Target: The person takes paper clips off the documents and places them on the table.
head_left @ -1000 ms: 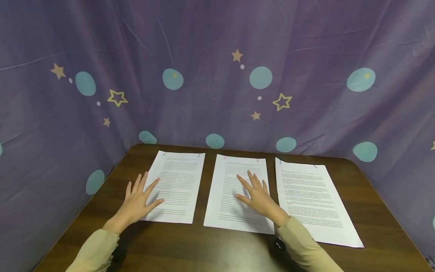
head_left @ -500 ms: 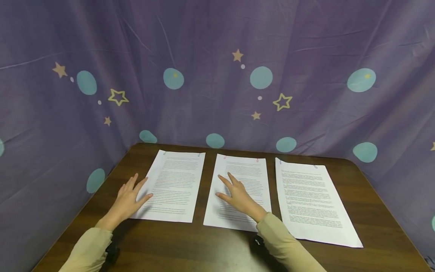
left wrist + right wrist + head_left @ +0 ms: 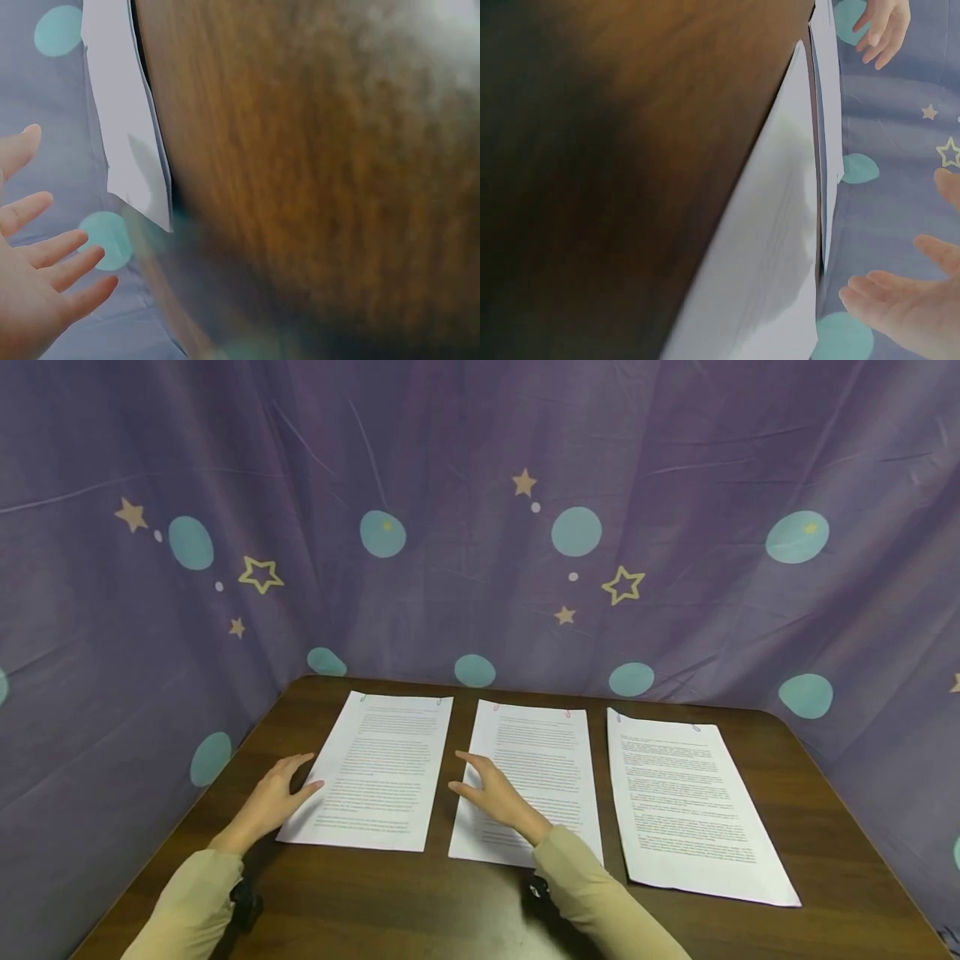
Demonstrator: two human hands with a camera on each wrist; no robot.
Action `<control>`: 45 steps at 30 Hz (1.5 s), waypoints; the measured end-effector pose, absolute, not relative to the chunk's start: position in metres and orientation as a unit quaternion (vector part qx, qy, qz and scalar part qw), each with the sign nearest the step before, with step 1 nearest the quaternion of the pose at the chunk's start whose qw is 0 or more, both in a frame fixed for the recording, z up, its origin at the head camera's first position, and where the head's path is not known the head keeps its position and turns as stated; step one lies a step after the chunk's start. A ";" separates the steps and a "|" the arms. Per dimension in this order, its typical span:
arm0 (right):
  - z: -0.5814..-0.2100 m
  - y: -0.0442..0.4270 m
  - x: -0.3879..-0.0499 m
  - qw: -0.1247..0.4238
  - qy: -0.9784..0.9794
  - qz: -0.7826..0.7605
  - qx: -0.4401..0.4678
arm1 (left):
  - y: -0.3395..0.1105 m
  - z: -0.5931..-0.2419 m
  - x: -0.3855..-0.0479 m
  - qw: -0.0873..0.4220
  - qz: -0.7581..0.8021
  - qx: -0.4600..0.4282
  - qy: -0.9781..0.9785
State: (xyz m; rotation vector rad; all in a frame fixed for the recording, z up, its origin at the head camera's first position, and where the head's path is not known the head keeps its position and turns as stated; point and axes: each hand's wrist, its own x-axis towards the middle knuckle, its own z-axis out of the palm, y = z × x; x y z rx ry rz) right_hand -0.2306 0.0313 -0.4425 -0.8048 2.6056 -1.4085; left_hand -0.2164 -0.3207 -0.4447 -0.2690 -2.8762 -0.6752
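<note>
At a dark wooden table [image 3: 390,902], a person appears to be lining up on the left paper stack [image 3: 375,777], at eleven o'clock; a hold would call for fingers lowered to its edges. The stack lies flat, white, closely printed. The left hand [image 3: 268,797] at its nine o'clock and right hand [image 3: 491,793] at its three are relaxed, grasping nothing. Paper clips [image 3: 439,701] mark its twelve-o'clock edge.

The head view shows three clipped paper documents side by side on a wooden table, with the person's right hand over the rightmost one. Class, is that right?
Not quite: the right hand is over the left part of the middle document, not the rightmost document, as the head view shows. The rest stands: three clipped documents lie side by side on a wooden table.
</note>
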 end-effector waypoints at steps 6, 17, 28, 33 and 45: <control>-0.449 0.015 -0.233 0.063 0.839 -0.488 -0.231 | -0.324 -0.448 -0.223 0.078 -0.245 -0.078 -0.963; -0.460 -0.006 -0.237 0.080 0.807 -0.552 -0.191 | -0.327 -0.453 -0.230 0.050 -0.259 -0.058 -0.963; -0.463 -0.019 -0.236 0.092 0.818 -0.543 -0.167 | -0.324 -0.454 -0.234 0.034 -0.286 -0.048 -0.957; -0.463 -0.022 -0.233 0.111 0.825 -0.532 -0.153 | -0.324 -0.456 -0.235 0.008 -0.295 -0.039 -0.955; -0.460 -0.027 -0.228 0.136 0.828 -0.528 -0.131 | -0.325 -0.460 -0.235 -0.016 -0.317 -0.041 -0.948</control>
